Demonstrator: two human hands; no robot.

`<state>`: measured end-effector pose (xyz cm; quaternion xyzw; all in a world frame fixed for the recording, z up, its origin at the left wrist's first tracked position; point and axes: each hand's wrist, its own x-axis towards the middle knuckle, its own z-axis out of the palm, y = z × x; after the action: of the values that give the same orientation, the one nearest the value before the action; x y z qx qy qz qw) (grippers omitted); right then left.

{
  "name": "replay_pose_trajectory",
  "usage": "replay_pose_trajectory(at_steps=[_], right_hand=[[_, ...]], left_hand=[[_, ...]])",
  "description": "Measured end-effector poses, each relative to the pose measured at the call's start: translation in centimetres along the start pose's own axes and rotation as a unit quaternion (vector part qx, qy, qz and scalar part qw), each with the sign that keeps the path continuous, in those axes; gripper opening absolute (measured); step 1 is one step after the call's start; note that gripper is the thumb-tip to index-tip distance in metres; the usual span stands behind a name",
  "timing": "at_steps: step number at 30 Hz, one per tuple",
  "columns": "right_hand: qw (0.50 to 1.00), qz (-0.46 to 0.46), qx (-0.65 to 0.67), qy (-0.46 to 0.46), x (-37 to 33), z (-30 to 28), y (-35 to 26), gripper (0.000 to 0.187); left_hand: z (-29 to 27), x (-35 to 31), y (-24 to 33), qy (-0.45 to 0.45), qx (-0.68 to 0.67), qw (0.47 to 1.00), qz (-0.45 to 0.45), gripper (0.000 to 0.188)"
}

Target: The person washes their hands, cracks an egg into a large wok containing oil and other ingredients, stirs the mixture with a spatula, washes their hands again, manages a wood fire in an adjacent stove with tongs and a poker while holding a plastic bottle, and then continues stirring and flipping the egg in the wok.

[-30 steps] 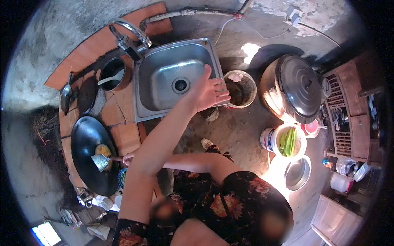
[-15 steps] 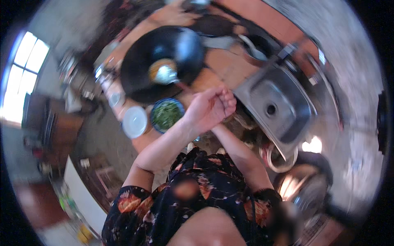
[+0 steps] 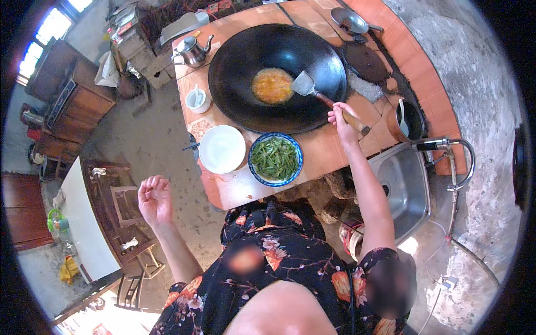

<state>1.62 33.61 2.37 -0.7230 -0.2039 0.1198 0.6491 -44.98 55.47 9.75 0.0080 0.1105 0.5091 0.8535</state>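
Observation:
My right hand (image 3: 345,124) grips the wooden handle of a metal wok spatula (image 3: 304,84). The spatula's blade is inside a large black wok (image 3: 240,47), at the right edge of a pool of orange-yellow liquid (image 3: 272,86) that looks like beaten egg. Away to the left, my left hand (image 3: 156,200) is raised over the floor, empty, its fingers loosely curled. Between me and the wok stand a blue-rimmed bowl (image 3: 300,158) full of cut green vegetables and a white bowl (image 3: 222,148). Neither hand touches these bowls.
On the tiled counter (image 3: 234,192) are a steel kettle (image 3: 192,53), a small white cup with a spoon (image 3: 197,99), a dark pot with a ladle (image 3: 406,123) and a small pan (image 3: 349,22). A steel sink (image 3: 405,192) with a tap (image 3: 435,144) adjoins on the right.
My left hand has swung from in front of my right arm out to the left. The spatula's blade has shifted from over the orange liquid to its right edge. The view has turned.

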Motion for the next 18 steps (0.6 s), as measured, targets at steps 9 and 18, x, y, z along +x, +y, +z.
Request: replay_pose_trajectory(at_steps=[9, 18], right_hand=[[0.989, -0.066, -0.06, -0.115, 6.2, 2.1, -0.3, 0.009], [0.925, -0.197, -0.265, -0.188, 13.1, 3.3, -0.5, 0.013]], left_hand=[[0.9, 2.1, -0.7, 0.046, -0.048, 0.998, -0.02, 0.015], [0.5, -1.8, -1.9, 0.077, -0.039, 0.994, 0.065, 0.018]])
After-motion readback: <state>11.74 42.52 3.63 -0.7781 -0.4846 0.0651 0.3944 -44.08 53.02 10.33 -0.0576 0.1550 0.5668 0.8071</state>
